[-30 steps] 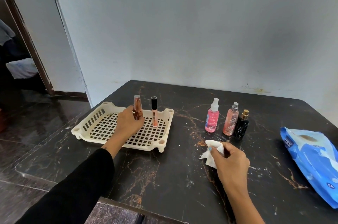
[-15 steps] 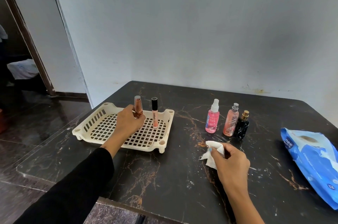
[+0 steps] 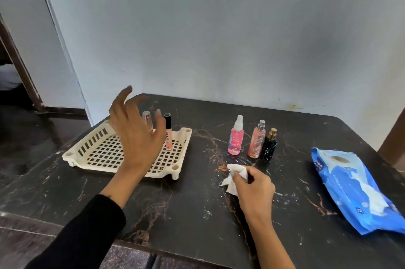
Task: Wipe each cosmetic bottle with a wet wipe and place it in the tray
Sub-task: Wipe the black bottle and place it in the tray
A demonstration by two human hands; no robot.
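Two slim tubes stand upright in my cream tray [image 3: 92, 148]: a copper-capped tube [image 3: 147, 120] and a black-capped lip gloss [image 3: 168, 131]. Three spray bottles wait on the dark counter [image 3: 186, 214]: pink [image 3: 236, 137], peach [image 3: 256, 140], black [image 3: 270, 144]. One blue wipes pack [image 3: 355, 189] lies far right. My left hand [image 3: 135, 132] hovers above the tray, fingers spread wide, just in front of the copper tube it gripped a moment ago. My right hand [image 3: 255, 189] pinches one crumpled white wipe [image 3: 235, 177] near the bottles.
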